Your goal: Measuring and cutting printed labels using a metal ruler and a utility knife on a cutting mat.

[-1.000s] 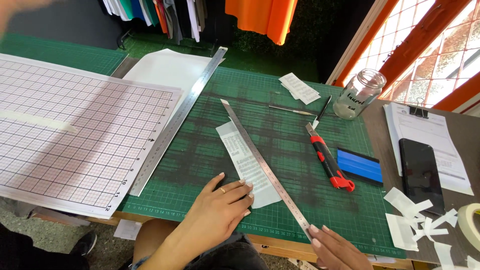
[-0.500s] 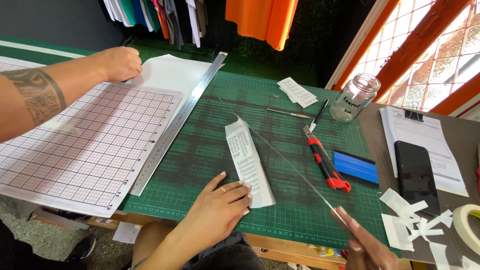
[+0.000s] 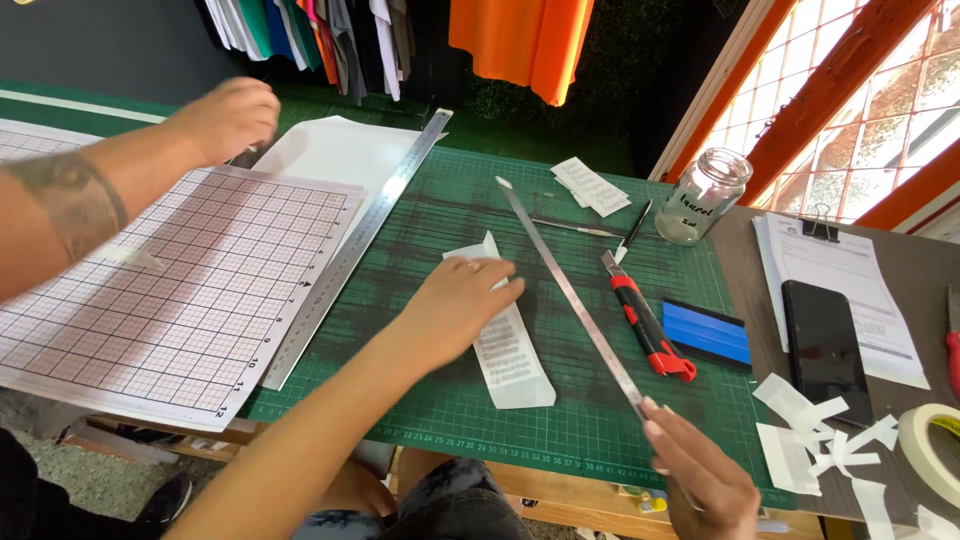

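Head view: my left hand [image 3: 455,305] lies flat, fingers spread, pinning the white paper strip [image 3: 505,345] at frame centre on the green cutting mat [image 3: 440,400]. My right hand [image 3: 700,475], lower right, pinches the thin steel ruler [image 3: 570,290] by its near end. Ruler likely light, springy, slick; paper flimsy, curls.

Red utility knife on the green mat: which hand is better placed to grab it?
Probably right: the right hand, though holding the thin steel ruler, is nearest the red utility knife; the left hand presses the white paper strip across the ruler.
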